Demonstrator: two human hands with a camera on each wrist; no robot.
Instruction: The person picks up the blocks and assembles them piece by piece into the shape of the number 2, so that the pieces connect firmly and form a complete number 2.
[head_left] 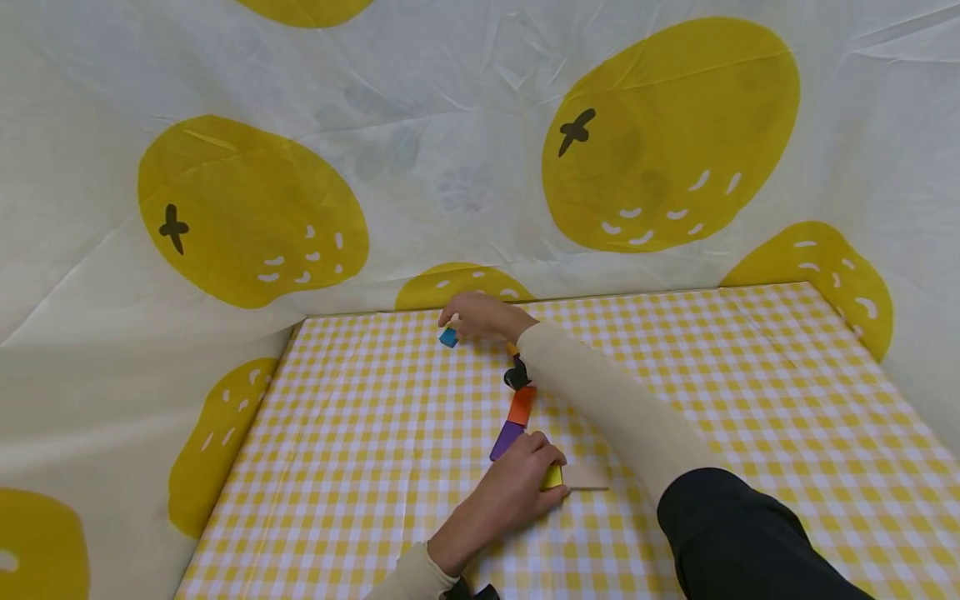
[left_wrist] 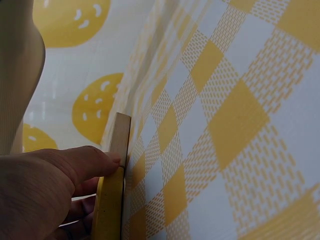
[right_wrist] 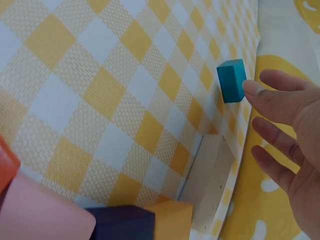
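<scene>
My left hand (head_left: 517, 475) grips a yellow block (head_left: 552, 477), thumb on one side and fingers on the other. A plain wooden block (left_wrist: 120, 135) stands end to end with it. From there a purple block (head_left: 507, 440) and an orange block (head_left: 521, 406) carry the row away from me. My right hand (head_left: 483, 315) is by the far edge, its thumb tip right at a small teal block (right_wrist: 231, 81) and its other fingers loosely extended. Below it in the right wrist view lie a pale wooden block (right_wrist: 207, 185), a yellow-orange block (right_wrist: 172, 220) and a dark blue block (right_wrist: 122, 222).
A yellow-and-white checked cloth (head_left: 360, 467) covers the table. Behind it hangs a white sheet (head_left: 450, 167) printed with large yellow fruit. A pink block (right_wrist: 45, 210) sits beside the dark blue one. My right sleeve (head_left: 622, 400) crosses over part of the row.
</scene>
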